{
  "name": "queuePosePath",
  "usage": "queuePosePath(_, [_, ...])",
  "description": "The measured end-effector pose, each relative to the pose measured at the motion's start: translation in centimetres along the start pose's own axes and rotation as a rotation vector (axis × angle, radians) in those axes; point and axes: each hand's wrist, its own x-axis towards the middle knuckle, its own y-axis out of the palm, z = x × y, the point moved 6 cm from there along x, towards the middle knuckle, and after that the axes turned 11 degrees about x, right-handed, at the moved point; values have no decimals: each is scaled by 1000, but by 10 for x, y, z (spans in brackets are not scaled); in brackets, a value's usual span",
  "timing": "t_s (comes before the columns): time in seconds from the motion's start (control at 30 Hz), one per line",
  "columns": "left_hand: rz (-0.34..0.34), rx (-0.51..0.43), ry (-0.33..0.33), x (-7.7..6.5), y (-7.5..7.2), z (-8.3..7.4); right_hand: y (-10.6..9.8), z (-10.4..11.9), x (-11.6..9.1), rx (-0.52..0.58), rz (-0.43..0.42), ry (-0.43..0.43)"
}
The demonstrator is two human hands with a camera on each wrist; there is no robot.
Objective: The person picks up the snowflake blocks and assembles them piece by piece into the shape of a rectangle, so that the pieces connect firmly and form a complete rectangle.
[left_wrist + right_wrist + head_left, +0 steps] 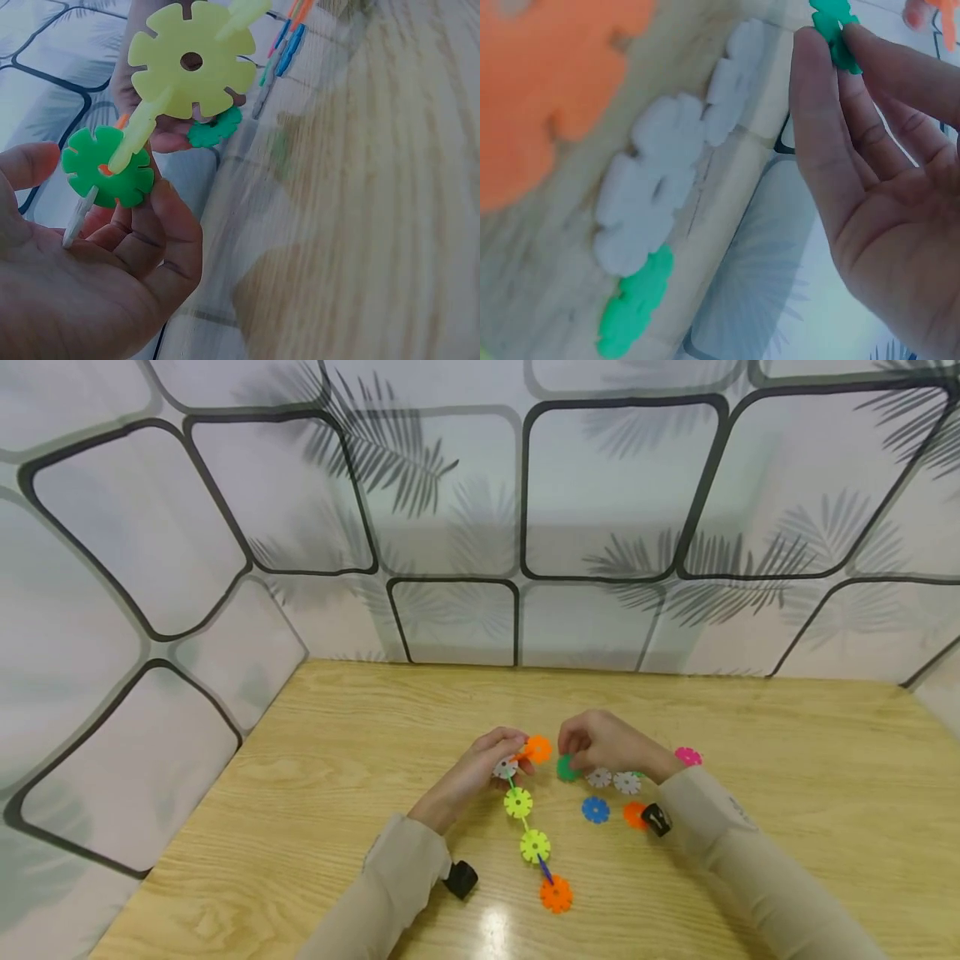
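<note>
My left hand (480, 768) holds a chain of notched plastic snowflake discs, its fingers curled about the upper end. Near those fingers are an orange disc (537, 749) and a white disc (505, 767). The chain runs down through yellow discs (535, 846) to another orange disc (556, 894), with some discs slotted in edge-on. In the left wrist view, a green disc (90, 161) lies against the fingers. To the right, my right hand (603, 743) pinches a loose green disc (834, 30) between thumb and fingertips, apart from the chain.
Below and beside my right hand lie loose discs on the wooden table (300, 760): white (627, 783), blue (596, 810), orange (634, 815) and pink (687, 757). Another green disc (637, 304) shows in the right wrist view. A patterned wall (450, 527) stands behind the table.
</note>
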Motion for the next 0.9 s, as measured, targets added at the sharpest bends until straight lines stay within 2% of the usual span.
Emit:
queuePosePath(0.33, [-14,16,4,1,1,1,-5,0,-2,205,-13,-2])
queuePosePath(0.63, [-14,31,16,1,0,1,-9,1,-5,301,-64,8])
queuePosePath(0.9, [-13,42,6,3,1,3,-9,5,-7,357,-120,-35])
